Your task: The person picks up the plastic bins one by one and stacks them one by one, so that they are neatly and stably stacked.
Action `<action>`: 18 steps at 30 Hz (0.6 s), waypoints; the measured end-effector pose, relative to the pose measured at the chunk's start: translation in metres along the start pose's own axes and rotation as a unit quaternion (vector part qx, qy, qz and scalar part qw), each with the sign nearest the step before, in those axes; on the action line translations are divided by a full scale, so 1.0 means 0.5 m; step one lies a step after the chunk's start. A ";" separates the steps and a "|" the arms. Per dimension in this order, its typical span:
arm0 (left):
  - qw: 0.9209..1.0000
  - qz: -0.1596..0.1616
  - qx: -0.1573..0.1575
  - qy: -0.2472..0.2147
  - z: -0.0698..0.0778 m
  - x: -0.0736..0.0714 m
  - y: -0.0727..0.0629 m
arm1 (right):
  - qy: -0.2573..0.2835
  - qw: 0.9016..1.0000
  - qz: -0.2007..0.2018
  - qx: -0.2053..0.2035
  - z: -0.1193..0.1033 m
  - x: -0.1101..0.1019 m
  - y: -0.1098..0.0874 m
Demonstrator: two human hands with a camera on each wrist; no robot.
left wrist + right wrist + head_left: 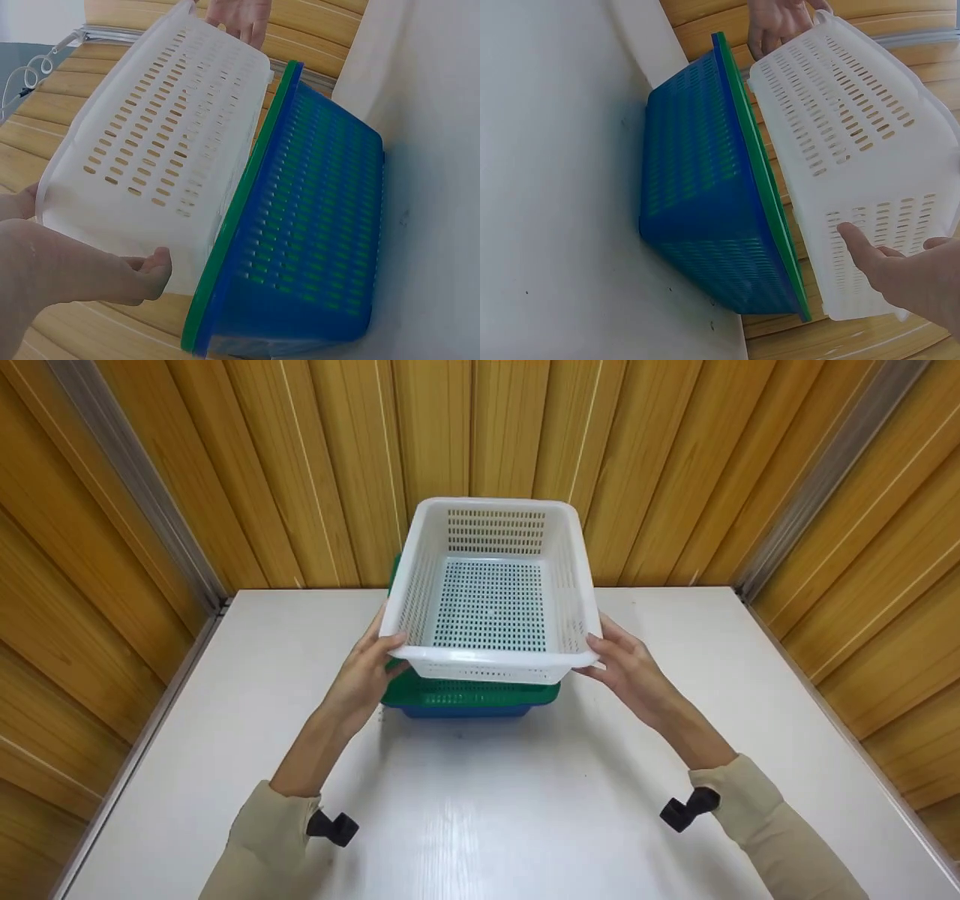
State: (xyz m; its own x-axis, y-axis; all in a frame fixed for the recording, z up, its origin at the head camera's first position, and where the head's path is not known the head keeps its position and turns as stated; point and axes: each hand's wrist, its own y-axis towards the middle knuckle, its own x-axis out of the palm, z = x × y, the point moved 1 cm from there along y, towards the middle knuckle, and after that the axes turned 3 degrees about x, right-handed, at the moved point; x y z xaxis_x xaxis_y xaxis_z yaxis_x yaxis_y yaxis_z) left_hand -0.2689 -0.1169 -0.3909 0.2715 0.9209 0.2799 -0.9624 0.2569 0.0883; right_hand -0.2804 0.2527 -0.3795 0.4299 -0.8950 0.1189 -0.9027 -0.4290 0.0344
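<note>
A white slotted plastic basket [491,658] is held in the air, its open top tilted toward the head camera. My left hand [365,669] grips its near left corner, thumb over the rim and fingers against the outside. At the near right corner my right hand [628,666] holds the rim the same way. Just below are a green basket [480,693] and a blue basket [465,711], the green one nested in the blue. Both wrist views show a gap between the white basket [161,135] and the green rim [761,161].
The nested baskets stand on a white table [465,802], toward its back. Wood-patterned panels [315,472] rise behind and on both sides. A black wrist mount [334,827] sticks out from the left sleeve, another mount [690,808] from the right.
</note>
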 end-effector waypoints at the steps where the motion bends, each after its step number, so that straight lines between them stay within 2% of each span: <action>1: 1.000 -0.004 0.001 0.003 -0.001 -0.002 0.001 | 0.001 1.000 0.000 -0.001 -0.001 0.000 -0.001; 3: 1.000 -0.007 0.003 0.009 -0.004 -0.006 0.002 | 0.003 1.000 0.000 -0.003 -0.003 -0.001 -0.001; 12: 0.999 0.013 -0.005 0.033 -0.010 -0.057 -0.030 | 0.009 1.000 -0.006 0.011 0.025 0.039 0.021; 18: 0.999 0.012 0.002 0.050 -0.014 -0.070 -0.041 | 0.027 0.999 0.002 0.025 0.036 0.051 0.026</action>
State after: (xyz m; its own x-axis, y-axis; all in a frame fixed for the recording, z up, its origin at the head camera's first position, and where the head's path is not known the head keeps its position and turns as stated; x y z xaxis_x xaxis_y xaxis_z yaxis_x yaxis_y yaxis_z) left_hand -0.2589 -0.1521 -0.4092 0.2465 0.9514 0.1844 -0.9683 0.2340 0.0870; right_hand -0.2810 0.2218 -0.3937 0.4225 -0.8898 0.1722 -0.9021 -0.4313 -0.0156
